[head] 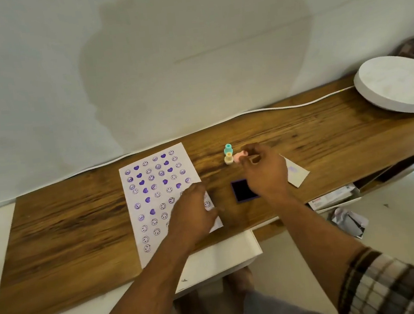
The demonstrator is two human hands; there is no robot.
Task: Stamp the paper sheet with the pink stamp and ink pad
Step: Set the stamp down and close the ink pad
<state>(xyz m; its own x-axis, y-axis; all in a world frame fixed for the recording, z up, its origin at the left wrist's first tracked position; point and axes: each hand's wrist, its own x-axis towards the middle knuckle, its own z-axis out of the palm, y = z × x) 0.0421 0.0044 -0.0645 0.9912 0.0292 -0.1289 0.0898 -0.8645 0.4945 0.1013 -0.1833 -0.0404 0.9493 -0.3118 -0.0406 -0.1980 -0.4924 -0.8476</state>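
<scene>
A white paper sheet (154, 201) lies on the wooden table (66, 224), covered with several purple smiley and heart prints. My left hand (194, 215) rests flat on its lower right part, fingers spread. My right hand (264, 173) is above the open purple ink pad (242, 190) and pinches the pink stamp (239, 156) between fingertips, tilted sideways. The stamp sits just right of a yellow stamp (229, 159) and a teal stamp (228, 149), both upright on the table.
A small white paper scrap (296, 172) lies right of my right hand. A round white disc (396, 83) sits at the far right, with a white cable (285, 107) along the wall. An open white drawer (220, 261) juts out below the table edge.
</scene>
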